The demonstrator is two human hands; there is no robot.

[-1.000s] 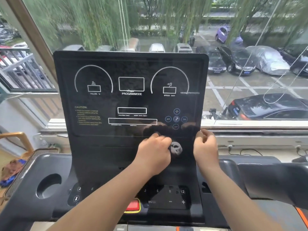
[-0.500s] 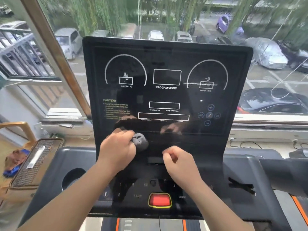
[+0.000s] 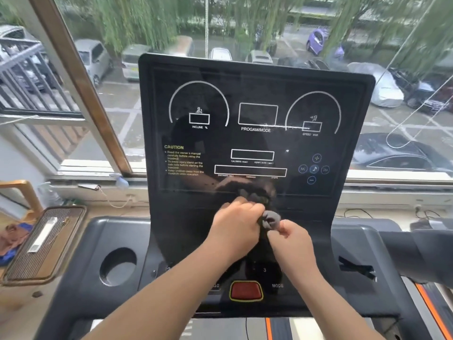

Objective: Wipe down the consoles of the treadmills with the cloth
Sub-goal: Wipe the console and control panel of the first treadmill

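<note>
step: likely adjusting cloth | left hand grips it, right hand pinches it | cloth at console centre, below screen's lower edge | next: flatten cloth, wipe

- Console display: "INCLINE %", "PROGAM/MODE", "SPEED", and a yellow "CAUTION" heading over small print.
- Under its boxes: "CALORIES", "HEART RATE", "DISTANCE", "STEPS".
- Button panel below: "3" and "MODE".
</note>
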